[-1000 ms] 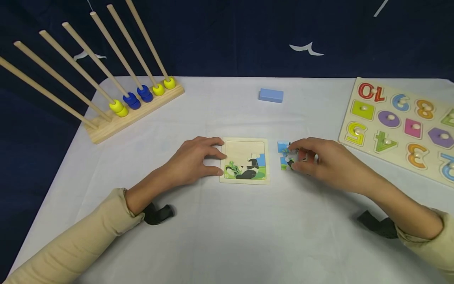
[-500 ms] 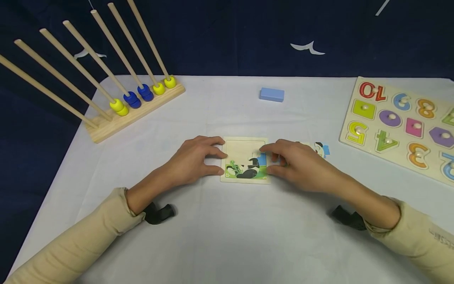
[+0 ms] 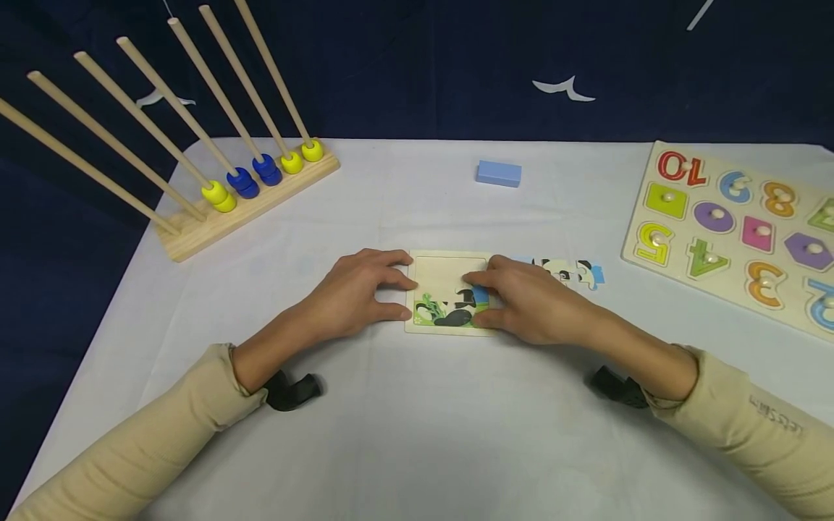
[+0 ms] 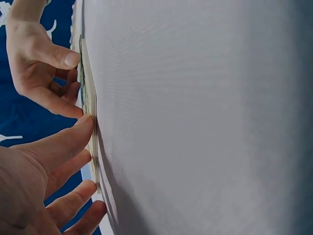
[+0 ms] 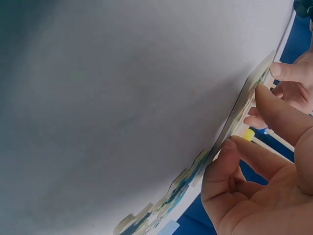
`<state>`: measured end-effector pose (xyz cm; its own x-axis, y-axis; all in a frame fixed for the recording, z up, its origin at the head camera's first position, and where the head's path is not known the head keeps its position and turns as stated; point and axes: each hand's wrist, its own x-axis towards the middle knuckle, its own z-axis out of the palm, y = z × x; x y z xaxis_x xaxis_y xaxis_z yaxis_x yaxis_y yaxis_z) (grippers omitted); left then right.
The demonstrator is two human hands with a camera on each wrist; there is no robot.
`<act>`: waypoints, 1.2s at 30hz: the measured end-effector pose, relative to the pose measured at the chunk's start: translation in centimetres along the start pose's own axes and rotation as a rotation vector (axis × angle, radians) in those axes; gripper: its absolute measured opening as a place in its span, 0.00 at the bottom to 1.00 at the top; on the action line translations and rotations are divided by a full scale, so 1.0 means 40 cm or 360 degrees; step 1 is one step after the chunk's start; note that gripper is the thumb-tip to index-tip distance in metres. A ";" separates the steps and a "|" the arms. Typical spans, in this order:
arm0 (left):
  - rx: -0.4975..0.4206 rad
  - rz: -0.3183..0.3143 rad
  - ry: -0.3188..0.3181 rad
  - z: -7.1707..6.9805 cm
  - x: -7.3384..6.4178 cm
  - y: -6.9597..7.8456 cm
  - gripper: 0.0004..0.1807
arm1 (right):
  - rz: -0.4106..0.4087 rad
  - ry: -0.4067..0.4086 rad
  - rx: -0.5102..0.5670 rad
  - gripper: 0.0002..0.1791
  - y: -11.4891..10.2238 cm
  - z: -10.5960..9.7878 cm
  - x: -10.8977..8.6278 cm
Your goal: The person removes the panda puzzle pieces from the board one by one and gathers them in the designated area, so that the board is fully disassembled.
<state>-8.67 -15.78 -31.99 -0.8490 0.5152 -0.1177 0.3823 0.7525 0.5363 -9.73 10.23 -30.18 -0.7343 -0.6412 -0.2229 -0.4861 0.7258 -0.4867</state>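
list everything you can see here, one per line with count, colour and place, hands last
Table: one, white, across the view
Backdrop cloth: one, dark blue with white marks, behind the table
Puzzle tray: one, pale wood, partial panda picture, table centre
Loose puzzle pieces: count unclear, mainly blue, black and white, right of the puzzle tray, partly hidden
Block: one, light blue, beyond the puzzle tray
Abacus: one, pale wood, far left
Beads: eight, four yellow, four blue, on the abacus
Number board: one, cream and multicoloured, right
Straps: two, black, near side
Sleeves: two, beige, lower corners
Left hand: one, bare, puzzle tray's left edge
Right hand: one, bare, puzzle tray's right side
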 end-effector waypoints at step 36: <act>0.0000 -0.0002 0.0012 -0.002 -0.003 0.000 0.22 | 0.0051 0.0149 0.0024 0.21 0.001 0.009 0.014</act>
<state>-8.60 -15.88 -31.90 -0.8523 0.5108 -0.1120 0.3811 0.7534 0.5359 -9.99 9.82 -30.63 -0.7907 -0.5912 -0.1591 -0.4550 0.7413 -0.4934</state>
